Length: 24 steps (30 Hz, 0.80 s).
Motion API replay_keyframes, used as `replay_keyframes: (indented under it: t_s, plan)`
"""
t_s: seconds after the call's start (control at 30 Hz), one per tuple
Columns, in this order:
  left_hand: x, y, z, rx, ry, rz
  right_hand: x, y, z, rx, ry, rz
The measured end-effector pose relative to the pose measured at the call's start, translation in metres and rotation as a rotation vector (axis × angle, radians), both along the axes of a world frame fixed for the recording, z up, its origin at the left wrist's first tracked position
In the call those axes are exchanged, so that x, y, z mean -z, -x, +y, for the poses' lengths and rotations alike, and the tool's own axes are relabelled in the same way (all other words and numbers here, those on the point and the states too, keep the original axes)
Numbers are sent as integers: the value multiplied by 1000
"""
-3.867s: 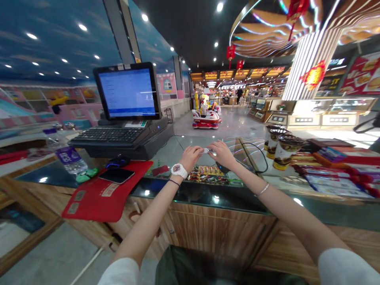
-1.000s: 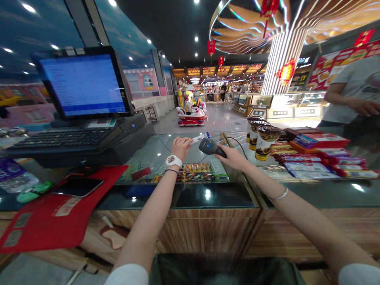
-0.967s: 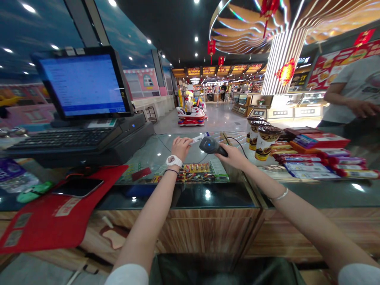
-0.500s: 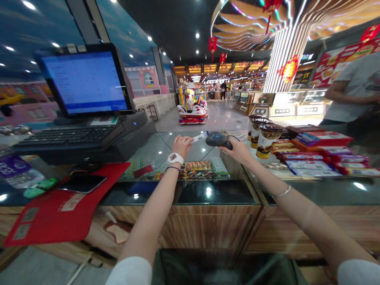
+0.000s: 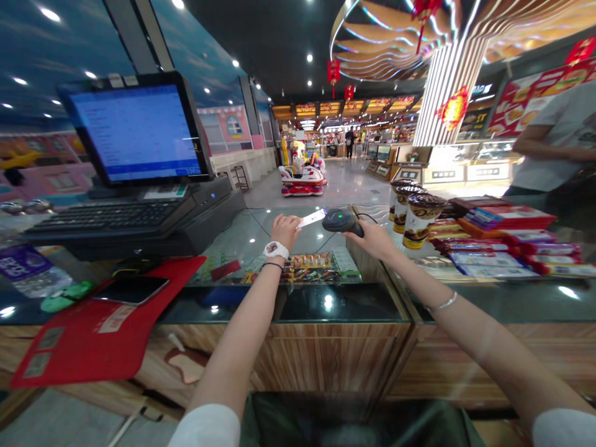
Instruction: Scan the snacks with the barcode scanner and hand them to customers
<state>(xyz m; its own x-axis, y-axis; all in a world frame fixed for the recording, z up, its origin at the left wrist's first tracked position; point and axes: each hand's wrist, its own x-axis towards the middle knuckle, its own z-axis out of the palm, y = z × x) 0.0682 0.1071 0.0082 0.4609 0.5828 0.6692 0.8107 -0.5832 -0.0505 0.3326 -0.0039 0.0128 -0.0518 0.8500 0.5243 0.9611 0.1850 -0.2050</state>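
Note:
My left hand (image 5: 285, 231) is shut on one end of a slim white packet (image 5: 311, 218), which it holds up over the glass counter (image 5: 242, 239). My right hand (image 5: 372, 239) grips a black handheld barcode scanner (image 5: 339, 221) with a thin cable trailing behind it. The scanner's head is close to the packet's far end, with a small gap between them. A white wristwatch sits on my left wrist and a thin bangle on my right.
To the left stand a till screen (image 5: 137, 128) and keyboard (image 5: 105, 217), above a red mat (image 5: 93, 335) bearing a phone (image 5: 131, 290). Chocolate drink cups (image 5: 416, 220) and boxed sweets (image 5: 507, 248) line the right. A person (image 5: 556, 139) stands behind them.
Since the earliest frame, my right hand has taken up the scanner. Over the last second, the scanner has shifted right and the packet has tilted flatter, while the view has moved slightly.

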Motion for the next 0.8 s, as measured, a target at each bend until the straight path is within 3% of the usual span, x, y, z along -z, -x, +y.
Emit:
replay_keyframes:
  t_s: [0.3, 0.6, 0.8]
  plan:
    - [0, 0, 1, -15, 11, -6, 0, 0, 0, -36, 28, 31]
    - [-3, -2, -2, 14, -27, -23, 21, -2, 14, -437, 64, 94]
    - [-3, -3, -5, 17, -43, -6, 34, 0, 24, -494, 172, 41]
